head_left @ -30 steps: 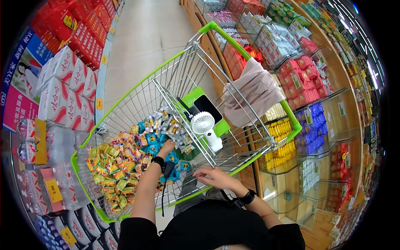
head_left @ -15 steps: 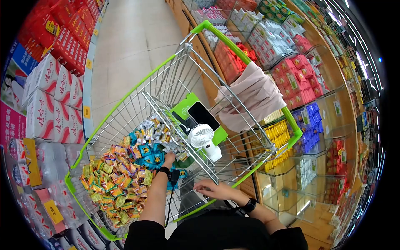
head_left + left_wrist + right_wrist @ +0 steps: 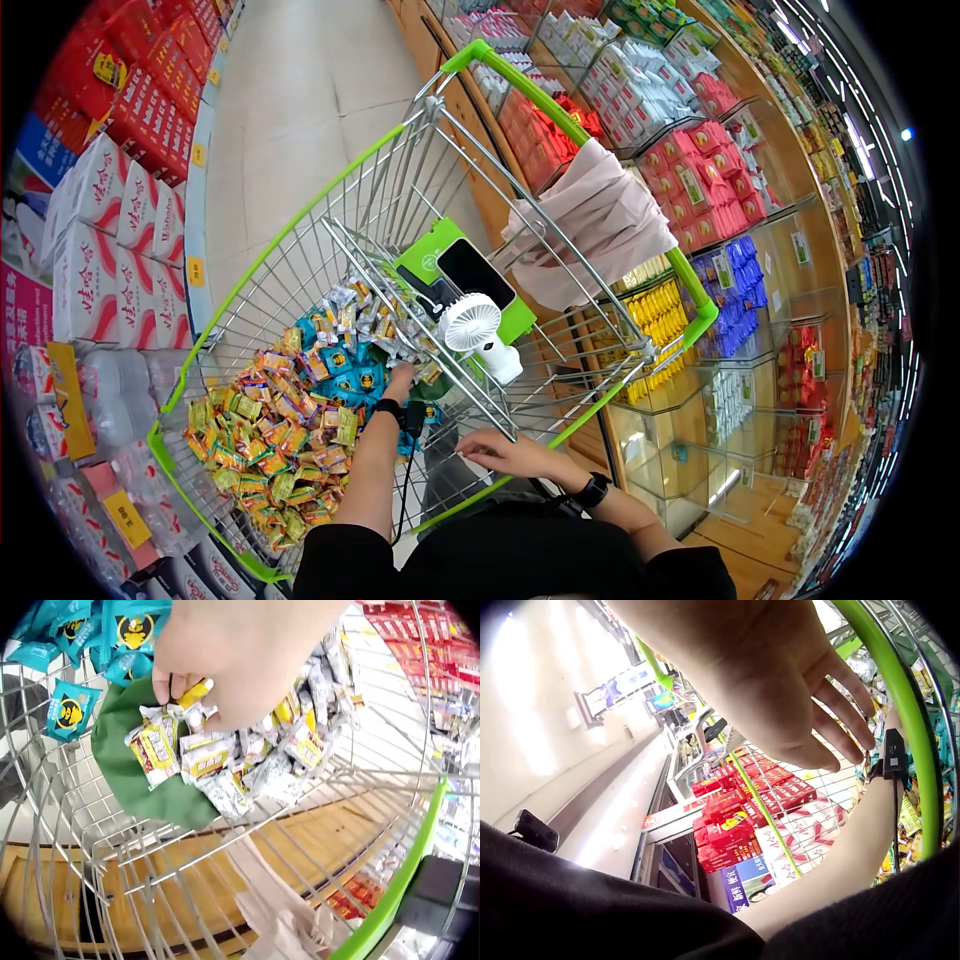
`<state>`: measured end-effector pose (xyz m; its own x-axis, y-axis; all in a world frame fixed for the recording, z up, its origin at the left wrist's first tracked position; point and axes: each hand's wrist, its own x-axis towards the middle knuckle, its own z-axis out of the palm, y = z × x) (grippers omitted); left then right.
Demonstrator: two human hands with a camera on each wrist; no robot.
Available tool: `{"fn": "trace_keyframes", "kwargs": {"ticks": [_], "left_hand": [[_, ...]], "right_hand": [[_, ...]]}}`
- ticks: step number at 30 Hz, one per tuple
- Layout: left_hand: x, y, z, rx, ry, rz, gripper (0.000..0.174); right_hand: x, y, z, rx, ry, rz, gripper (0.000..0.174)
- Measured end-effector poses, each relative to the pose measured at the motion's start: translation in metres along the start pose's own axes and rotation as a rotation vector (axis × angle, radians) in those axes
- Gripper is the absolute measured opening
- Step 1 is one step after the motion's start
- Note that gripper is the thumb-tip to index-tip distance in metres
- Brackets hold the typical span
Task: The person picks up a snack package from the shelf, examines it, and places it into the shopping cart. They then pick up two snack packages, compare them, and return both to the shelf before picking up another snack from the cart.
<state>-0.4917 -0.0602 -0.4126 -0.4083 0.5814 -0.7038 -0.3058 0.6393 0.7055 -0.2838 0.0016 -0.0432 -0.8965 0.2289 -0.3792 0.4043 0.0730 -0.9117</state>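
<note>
My left hand [image 3: 400,382] reaches down into the shopping cart [image 3: 290,232], between teal packets [image 3: 350,378] and silver-white ones. In the left wrist view its fingertips pinch a small white-and-yellow packet [image 3: 196,693]. More silver-white packets [image 3: 208,756] lie close below, over a green cloth [image 3: 124,761]. My right hand [image 3: 510,453] hovers by the cart's near green rim, fingers relaxed and nothing held. A heap of orange and yellow packets [image 3: 275,430] fills the cart's left part.
Higher in the cart sit a white handheld fan [image 3: 480,330] and a phone [image 3: 475,270] on a green panel. Pale pink cloth [image 3: 590,225] hangs over the handle side. Shelves of packets [image 3: 700,185] line the right; stacked white cartons [image 3: 120,270] stand left.
The cart and shelves have shifted left in the head view. My left hand stays among the packets, its back turned slightly; the right hand keeps its place beside the rim.
</note>
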Motion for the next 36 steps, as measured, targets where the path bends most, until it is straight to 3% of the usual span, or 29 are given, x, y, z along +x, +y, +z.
{"fn": "trace_keyframes", "kwargs": {"ticks": [3,5,7,8,9,11,13,16,18,21,23,27,29,31,36], "left_hand": [[-0.039,0.014,-0.021,-0.062,-0.186,0.046,0.02],[-0.051,0.024,-0.024,0.028,-0.157,0.049,0.019],[-0.072,0.051,-0.032,-0.166,-0.158,-0.366,0.018],[-0.086,0.05,-0.038,-0.123,-0.281,-0.199,0.017],[-0.094,0.058,-0.04,-0.123,-0.275,-0.194,0.017],[-0.107,0.079,-0.039,-0.085,-0.292,-0.363,0.035],[-0.125,0.095,-0.042,-0.077,-0.287,-0.318,0.034],[-0.151,0.12,-0.047,0.012,-0.288,-0.083,0.036],[-0.191,0.161,-0.048,0.065,-0.214,-0.035,0.04],[-0.214,0.175,-0.058,0.109,-0.197,0.058,0.041],[-0.244,0.196,-0.062,0.199,-0.172,0.207,0.038],[-0.307,0.236,-0.061,0.13,-0.181,0.281,0.036],[-0.331,0.246,-0.06,0.102,-0.187,0.32,0.036],[-0.348,0.251,-0.059,0.138,-0.21,0.465,0.034],[-0.369,0.25,-0.059,0.176,-0.184,0.578,0.031]], "right_hand": [[-0.003,-0.009,-0.001,0.039,0.003,0.047,0.022],[-0.002,-0.006,-0.001,0.048,-0.024,0.019,0.023],[0.0,-0.004,0.0,0.056,-0.049,-0.017,0.023],[0.001,-0.003,0.001,0.036,-0.057,-0.044,0.022],[0.001,-0.004,0.002,0.016,-0.064,-0.071,0.022],[0.0,-0.011,0.001,-0.014,-0.07,-0.099,0.021],[-0.001,-0.017,0.0,-0.042,-0.077,-0.126,0.021],[-0.003,-0.025,0.002,-0.079,-0.054,-0.185,0.021],[-0.006,-0.03,0.002,-0.121,-0.054,-0.229,0.021],[-0.01,-0.039,0.002,-0.196,-0.071,-0.247,0.022],[-0.012,-0.041,0.004,-0.307,0.028,-0.387,0.023],[-0.017,-0.049,0.006,-0.309,0.07,-0.381,0.026],[-0.015,-0.05,0.008,-0.304,0.064,-0.418,0.029],[-0.015,-0.056,0.008,-0.482,0.117,-0.512,0.036],[-0.017,-0.072,0.006,-0.53,0.13,-0.604,0.035]]}}
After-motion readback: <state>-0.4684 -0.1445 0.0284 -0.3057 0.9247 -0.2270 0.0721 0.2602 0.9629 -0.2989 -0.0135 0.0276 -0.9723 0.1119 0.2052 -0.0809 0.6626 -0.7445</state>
